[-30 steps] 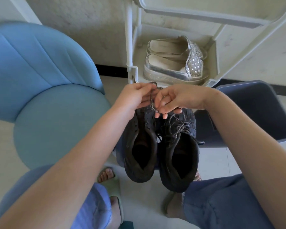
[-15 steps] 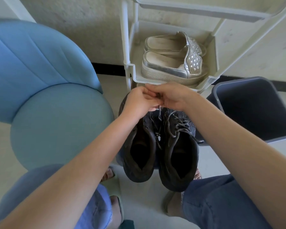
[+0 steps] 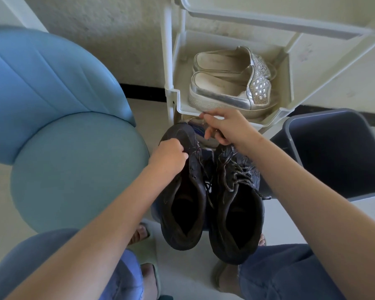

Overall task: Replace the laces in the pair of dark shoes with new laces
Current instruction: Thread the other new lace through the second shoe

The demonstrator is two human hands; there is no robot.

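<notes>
Head view: looks down past 2 forearms at a pair of dark shoes between the person's knees.
Blue chair (image 3: 63,131): biggest thing in view, on the left, well apart from the work.
Shoe rack (image 3: 171,61): white, straight ahead; its shelf holds 2 silver slip-ons (image 3: 227,92).
Bin (image 3: 333,152): dark, on the right, beside the rack.
Left dark shoe (image 3: 182,204): toe toward the rack, touching its partner; most eyelets look bare. What carries the pair is mostly hidden.
Right dark shoe (image 3: 238,213): fully laced, worn lacing bunched over the tongue.
Left hand (image 3: 169,159): fingers curled tight on the eyelet edge of the left dark shoe, steadying it.
Right hand (image 3: 227,128): raised over the toes, fingertips pinching the old lace (image 3: 200,159), other fingers loosely bent.
Step in hand: by my reading, stripping the old lace from the left dark shoe; no new laces are in view.
Next move: probably a steady pull along the lace's line until it clears the last eyelets, the left hand bracing so the shoe does not tip.
Writing: faint print on the slip-ons' insoles, too small to read; no brand legible elsewhere.
</notes>
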